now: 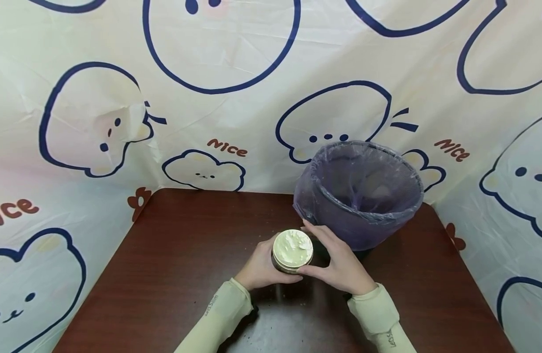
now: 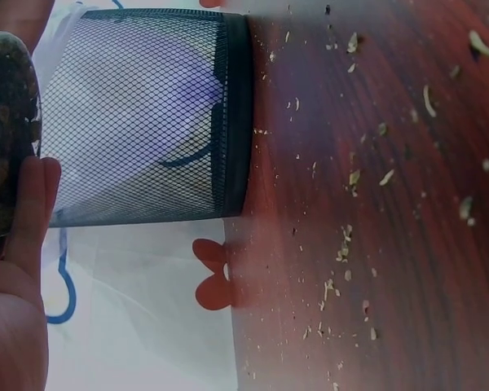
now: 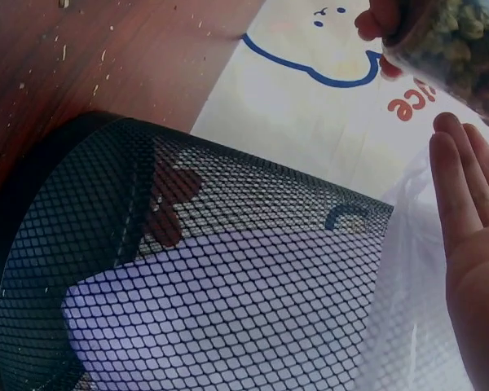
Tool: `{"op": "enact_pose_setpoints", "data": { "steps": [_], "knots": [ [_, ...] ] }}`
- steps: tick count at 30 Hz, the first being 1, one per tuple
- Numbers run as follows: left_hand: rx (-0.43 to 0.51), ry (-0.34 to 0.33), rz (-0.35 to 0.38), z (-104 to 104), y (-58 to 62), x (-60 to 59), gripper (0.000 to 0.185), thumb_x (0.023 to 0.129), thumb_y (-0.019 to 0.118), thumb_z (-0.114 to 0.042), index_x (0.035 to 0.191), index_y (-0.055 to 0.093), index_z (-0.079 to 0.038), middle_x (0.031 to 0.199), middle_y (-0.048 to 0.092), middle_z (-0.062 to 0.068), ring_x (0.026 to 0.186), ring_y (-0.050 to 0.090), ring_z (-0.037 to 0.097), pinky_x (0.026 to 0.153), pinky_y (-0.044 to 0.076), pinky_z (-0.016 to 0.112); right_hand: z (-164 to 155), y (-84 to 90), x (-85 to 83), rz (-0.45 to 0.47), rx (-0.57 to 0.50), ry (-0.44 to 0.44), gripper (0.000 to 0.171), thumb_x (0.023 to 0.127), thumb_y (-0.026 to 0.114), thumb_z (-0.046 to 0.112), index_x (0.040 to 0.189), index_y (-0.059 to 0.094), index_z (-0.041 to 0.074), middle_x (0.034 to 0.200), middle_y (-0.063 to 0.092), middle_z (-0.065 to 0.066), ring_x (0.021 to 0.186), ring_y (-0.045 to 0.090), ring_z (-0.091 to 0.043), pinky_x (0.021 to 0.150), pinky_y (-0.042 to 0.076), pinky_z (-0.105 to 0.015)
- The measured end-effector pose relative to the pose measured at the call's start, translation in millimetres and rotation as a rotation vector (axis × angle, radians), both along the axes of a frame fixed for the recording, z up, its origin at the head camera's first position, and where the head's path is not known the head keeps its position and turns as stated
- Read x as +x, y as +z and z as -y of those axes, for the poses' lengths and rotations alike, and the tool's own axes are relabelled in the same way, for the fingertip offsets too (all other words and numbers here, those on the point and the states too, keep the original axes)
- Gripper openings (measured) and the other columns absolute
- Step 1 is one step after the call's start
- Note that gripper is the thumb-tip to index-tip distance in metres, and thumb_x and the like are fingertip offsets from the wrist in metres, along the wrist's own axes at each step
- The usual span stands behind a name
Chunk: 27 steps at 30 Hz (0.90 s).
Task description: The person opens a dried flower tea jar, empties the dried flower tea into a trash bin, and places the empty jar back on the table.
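- The left hand (image 1: 265,264) is curled around the side of a jar (image 3: 460,49), clamped on it, with the thumb along the near side.
- The right hand (image 1: 339,260) stands spread, thumb and fingers well apart. Its thumb tip touches the near edge of the lid; its fingers reach straight past the far side, and in the right wrist view they show just beside the glass.
- The jar is held up off the counter between the hands, its pale, shiny lid (image 1: 293,247) on top and greenish bits inside the clear wall.
- Just beyond the right hand, a mesh bin (image 2: 147,114) stands upright on the counter (image 1: 187,250), a purple liner (image 1: 365,218) folded over its rim.
- Small crumbs (image 2: 354,179) lie scattered over the counter.
- A printed sheet (image 1: 235,117) hangs behind.
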<state>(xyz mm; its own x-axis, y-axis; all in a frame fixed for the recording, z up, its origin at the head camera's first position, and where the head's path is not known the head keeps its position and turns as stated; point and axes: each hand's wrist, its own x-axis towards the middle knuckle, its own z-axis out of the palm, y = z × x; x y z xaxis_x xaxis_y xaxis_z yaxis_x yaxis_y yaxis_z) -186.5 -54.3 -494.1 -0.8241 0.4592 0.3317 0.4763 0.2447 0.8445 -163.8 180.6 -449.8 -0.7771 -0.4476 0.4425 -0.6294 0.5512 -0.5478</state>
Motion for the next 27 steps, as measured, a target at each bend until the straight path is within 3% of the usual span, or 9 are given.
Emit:
{"op": "enact_pose_setpoints", "data": {
  "steps": [12, 19, 27],
  "knots": [
    [0.005, 0.025, 0.001, 0, -4.9, 0.2, 0.089, 0.061, 0.102, -0.029, 0.138, 0.059, -0.022, 0.125, 0.071, -0.009, 0.115, 0.067, 0.009, 0.103, 0.054, 0.034, -8, 4.2, -0.5, 0.069, -0.051, 0.022, 0.096, 0.078, 0.092, 0.028, 0.160, 0.041, 0.019, 0.140, 0.060, 0.002, 0.128, 0.062, -0.020, 0.103, 0.053, -0.048],
    [-0.001, 0.020, -0.013, 0, -5.3, 0.7, 0.087, 0.062, 0.101, -0.030, 0.138, 0.058, -0.024, 0.124, 0.071, -0.010, 0.113, 0.067, 0.009, 0.101, 0.055, 0.033, 5, 10.1, 2.4, -0.005, -0.028, 0.019, 0.097, 0.078, 0.092, 0.033, 0.160, 0.041, 0.022, 0.145, 0.056, 0.000, 0.133, 0.057, -0.021, 0.105, 0.052, -0.049],
    [0.017, -0.029, -0.034, -1, -5.6, -1.2, 0.084, 0.066, 0.098, -0.024, 0.140, 0.057, -0.019, 0.126, 0.071, -0.005, 0.113, 0.067, 0.010, 0.100, 0.055, 0.031, 25, 7.5, 0.0, -0.042, 0.000, 0.037, 0.102, 0.076, 0.091, 0.049, 0.161, 0.039, 0.024, 0.145, 0.054, -0.001, 0.132, 0.057, -0.018, 0.105, 0.053, -0.044]
  ]
}}
